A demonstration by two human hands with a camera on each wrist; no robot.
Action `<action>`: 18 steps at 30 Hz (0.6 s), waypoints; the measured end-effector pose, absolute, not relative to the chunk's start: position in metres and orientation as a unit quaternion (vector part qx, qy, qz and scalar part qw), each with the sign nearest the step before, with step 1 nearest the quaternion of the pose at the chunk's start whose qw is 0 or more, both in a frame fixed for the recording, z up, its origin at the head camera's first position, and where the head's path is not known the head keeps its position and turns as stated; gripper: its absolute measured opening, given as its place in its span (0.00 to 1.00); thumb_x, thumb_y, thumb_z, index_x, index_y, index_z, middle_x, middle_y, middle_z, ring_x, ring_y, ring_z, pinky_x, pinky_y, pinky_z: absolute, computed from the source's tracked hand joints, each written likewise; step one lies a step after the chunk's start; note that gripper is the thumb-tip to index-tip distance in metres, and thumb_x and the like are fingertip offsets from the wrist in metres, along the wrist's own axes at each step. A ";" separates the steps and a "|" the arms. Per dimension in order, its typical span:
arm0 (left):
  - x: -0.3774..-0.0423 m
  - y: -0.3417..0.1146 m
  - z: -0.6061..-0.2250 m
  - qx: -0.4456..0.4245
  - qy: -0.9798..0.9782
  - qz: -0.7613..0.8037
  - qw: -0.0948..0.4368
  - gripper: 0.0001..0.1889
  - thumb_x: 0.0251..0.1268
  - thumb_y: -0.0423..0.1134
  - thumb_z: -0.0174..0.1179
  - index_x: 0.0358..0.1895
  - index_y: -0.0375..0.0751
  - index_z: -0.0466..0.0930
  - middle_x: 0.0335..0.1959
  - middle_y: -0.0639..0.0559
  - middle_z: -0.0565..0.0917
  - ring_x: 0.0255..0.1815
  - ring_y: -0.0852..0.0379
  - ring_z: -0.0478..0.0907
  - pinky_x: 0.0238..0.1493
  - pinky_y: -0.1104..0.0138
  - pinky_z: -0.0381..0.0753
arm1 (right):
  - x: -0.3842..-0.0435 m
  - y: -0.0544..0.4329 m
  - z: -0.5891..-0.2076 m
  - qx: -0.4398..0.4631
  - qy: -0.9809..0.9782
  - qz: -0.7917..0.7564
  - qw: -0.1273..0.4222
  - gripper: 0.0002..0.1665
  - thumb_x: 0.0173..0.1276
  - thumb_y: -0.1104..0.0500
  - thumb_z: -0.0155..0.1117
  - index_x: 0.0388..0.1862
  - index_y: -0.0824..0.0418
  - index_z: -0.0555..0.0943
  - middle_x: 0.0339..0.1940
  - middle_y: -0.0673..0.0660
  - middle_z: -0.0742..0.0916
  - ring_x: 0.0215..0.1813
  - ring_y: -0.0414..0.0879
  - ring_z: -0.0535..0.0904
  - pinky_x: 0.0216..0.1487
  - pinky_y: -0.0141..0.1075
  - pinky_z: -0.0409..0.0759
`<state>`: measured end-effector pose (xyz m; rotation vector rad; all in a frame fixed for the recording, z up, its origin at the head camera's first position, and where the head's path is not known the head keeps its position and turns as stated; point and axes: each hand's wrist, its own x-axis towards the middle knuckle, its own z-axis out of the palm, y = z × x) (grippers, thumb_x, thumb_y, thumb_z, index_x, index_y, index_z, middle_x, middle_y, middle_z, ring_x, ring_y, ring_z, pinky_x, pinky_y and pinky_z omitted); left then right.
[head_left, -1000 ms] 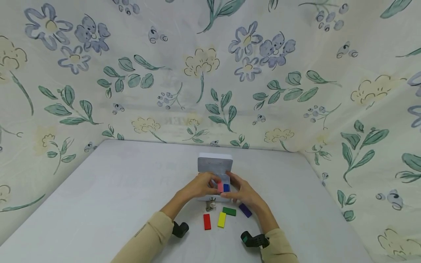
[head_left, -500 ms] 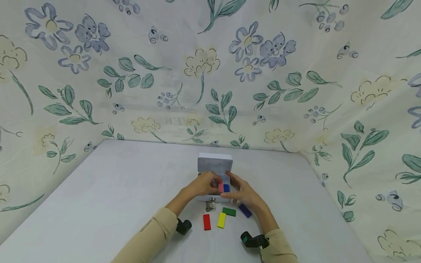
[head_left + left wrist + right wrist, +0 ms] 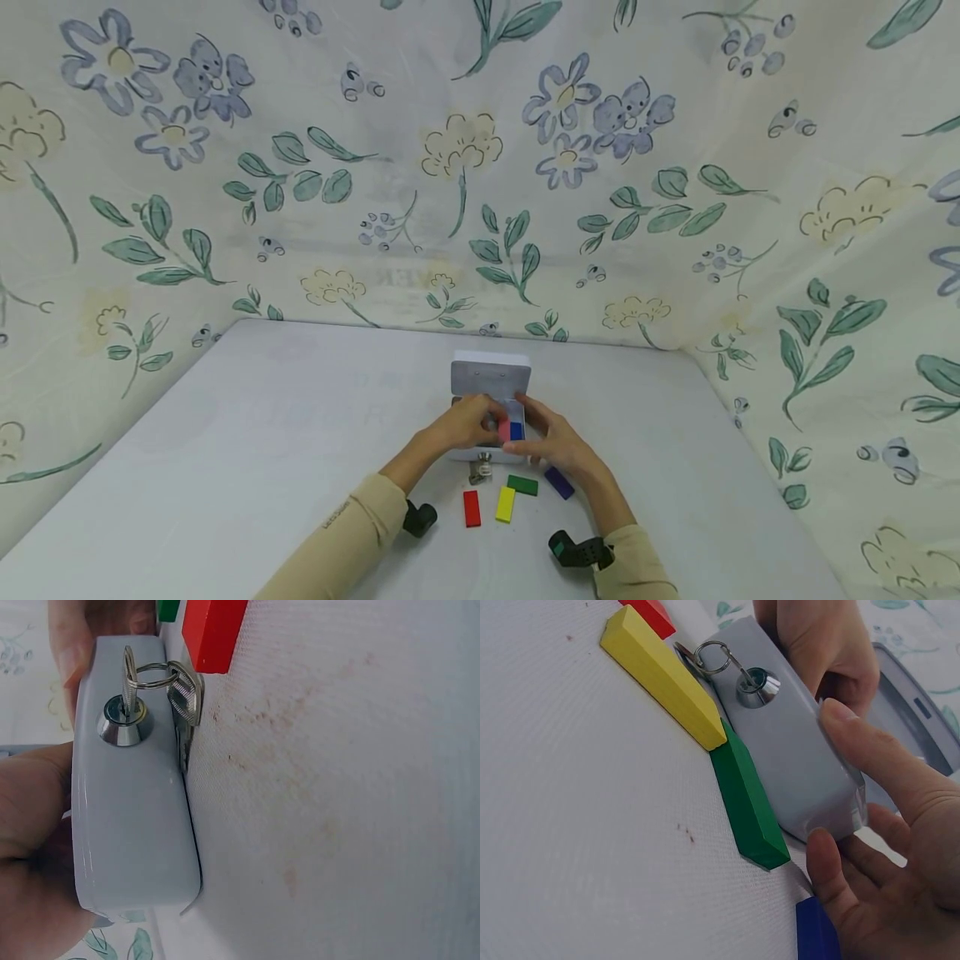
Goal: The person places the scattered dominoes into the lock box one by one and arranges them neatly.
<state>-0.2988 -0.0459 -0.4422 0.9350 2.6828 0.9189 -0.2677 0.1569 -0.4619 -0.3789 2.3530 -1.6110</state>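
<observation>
A small grey-white metal cash box stands on the table with its lid raised. My left hand reaches into it, thumb and fingers pinching a pink block. Beside that lies a blue block inside the box. With my right hand I grip the box's right side, the thumb on the front rim and the other fingers round the corner. A key sits in the front lock, with another key hanging from its ring. The left fingertips are hidden by the box wall in both wrist views.
In front of the box lie a red block, a yellow block, a green block and a dark blue block. The green one touches the yellow one. A floral cloth rises behind the white table.
My left forearm has shifted slightly right, and the left fingers have moved a little with the pink block. My right hand keeps its grip on the box.
</observation>
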 end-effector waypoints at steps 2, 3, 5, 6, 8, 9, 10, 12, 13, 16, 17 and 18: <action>-0.298 -0.046 -0.441 0.315 0.894 0.310 0.076 0.19 0.58 0.30 0.67 0.54 0.34 0.82 0.49 0.43 0.86 0.35 0.58 0.79 0.39 0.69 0.82 | -0.267 0.157 -0.462 -0.131 0.811 -0.555 0.132 0.56 0.57 0.52 0.76 0.79 0.48 0.55 0.80 0.62 0.59 0.80 0.62 0.52 0.35 0.36 0.79; -0.297 -0.046 -0.441 0.315 0.894 0.310 0.076 0.19 0.58 0.30 0.67 0.54 0.34 0.82 0.48 0.43 0.86 0.35 0.58 0.78 0.39 0.69 0.82 | -0.267 0.157 -0.462 -0.131 0.811 -0.554 0.132 0.56 0.57 0.52 0.76 0.79 0.48 0.55 0.80 0.62 0.59 0.80 0.62 0.52 0.36 0.36 0.79; -0.297 -0.046 -0.440 0.316 0.894 0.309 0.076 0.18 0.58 0.30 0.67 0.54 0.34 0.82 0.48 0.43 0.86 0.34 0.57 0.77 0.38 0.69 0.81 | -0.267 0.157 -0.463 -0.131 0.812 -0.554 0.131 0.56 0.57 0.52 0.76 0.79 0.48 0.55 0.80 0.62 0.59 0.80 0.62 0.52 0.36 0.36 0.79; -0.296 -0.046 -0.440 0.316 0.894 0.308 0.075 0.19 0.58 0.30 0.67 0.54 0.34 0.82 0.48 0.43 0.85 0.34 0.58 0.77 0.38 0.70 0.81 | -0.267 0.157 -0.463 -0.131 0.812 -0.553 0.131 0.56 0.56 0.52 0.76 0.79 0.48 0.55 0.80 0.61 0.59 0.80 0.62 0.52 0.37 0.36 0.79; -0.296 -0.046 -0.440 0.313 0.896 0.305 0.073 0.19 0.58 0.31 0.67 0.54 0.34 0.82 0.47 0.43 0.84 0.35 0.58 0.76 0.38 0.70 0.80 | -0.267 0.158 -0.464 -0.130 0.812 -0.554 0.130 0.57 0.56 0.51 0.76 0.79 0.48 0.55 0.80 0.61 0.59 0.80 0.62 0.52 0.37 0.37 0.79; -0.296 -0.046 -0.441 0.312 0.897 0.304 0.072 0.19 0.58 0.31 0.68 0.54 0.35 0.82 0.47 0.43 0.83 0.35 0.58 0.76 0.38 0.70 0.80 | -0.267 0.158 -0.465 -0.129 0.811 -0.555 0.131 0.57 0.56 0.51 0.76 0.79 0.47 0.55 0.80 0.61 0.59 0.81 0.61 0.52 0.37 0.37 0.79; -0.295 -0.046 -0.441 0.311 0.898 0.304 0.071 0.19 0.58 0.31 0.68 0.54 0.35 0.82 0.47 0.44 0.83 0.36 0.58 0.75 0.39 0.71 0.80 | -0.267 0.158 -0.465 -0.129 0.811 -0.555 0.131 0.57 0.56 0.51 0.77 0.79 0.47 0.55 0.80 0.61 0.59 0.81 0.61 0.52 0.37 0.37 0.79; -0.295 -0.046 -0.442 0.309 0.899 0.303 0.069 0.18 0.58 0.32 0.68 0.53 0.35 0.83 0.47 0.43 0.82 0.36 0.58 0.75 0.39 0.71 0.79 | -0.267 0.158 -0.465 -0.129 0.810 -0.556 0.131 0.57 0.56 0.51 0.77 0.79 0.47 0.54 0.80 0.61 0.59 0.81 0.61 0.52 0.37 0.37 0.79; -0.295 -0.046 -0.442 0.309 0.899 0.302 0.068 0.18 0.58 0.32 0.68 0.53 0.35 0.83 0.47 0.44 0.82 0.37 0.57 0.74 0.39 0.71 0.79 | -0.267 0.158 -0.465 -0.130 0.810 -0.557 0.131 0.57 0.56 0.51 0.77 0.79 0.48 0.54 0.80 0.61 0.60 0.80 0.61 0.52 0.37 0.37 0.79; -0.295 -0.046 -0.442 0.311 0.900 0.298 0.066 0.18 0.58 0.32 0.68 0.53 0.36 0.83 0.46 0.44 0.82 0.36 0.57 0.74 0.38 0.72 0.78 | -0.268 0.158 -0.465 -0.134 0.810 -0.556 0.132 0.57 0.56 0.51 0.76 0.79 0.48 0.54 0.80 0.61 0.60 0.80 0.61 0.53 0.36 0.36 0.80; -0.295 -0.045 -0.442 0.311 0.901 0.296 0.065 0.18 0.58 0.32 0.68 0.53 0.36 0.84 0.46 0.44 0.82 0.37 0.57 0.74 0.39 0.72 0.79 | -0.268 0.158 -0.465 -0.136 0.809 -0.557 0.132 0.57 0.56 0.51 0.76 0.79 0.49 0.54 0.80 0.62 0.60 0.80 0.62 0.53 0.35 0.36 0.80; -0.295 -0.045 -0.442 0.312 0.901 0.294 0.064 0.18 0.58 0.32 0.68 0.52 0.36 0.84 0.46 0.44 0.82 0.37 0.57 0.74 0.39 0.71 0.79 | -0.268 0.159 -0.465 -0.138 0.808 -0.557 0.132 0.57 0.57 0.51 0.76 0.79 0.49 0.54 0.80 0.62 0.60 0.80 0.62 0.53 0.35 0.36 0.80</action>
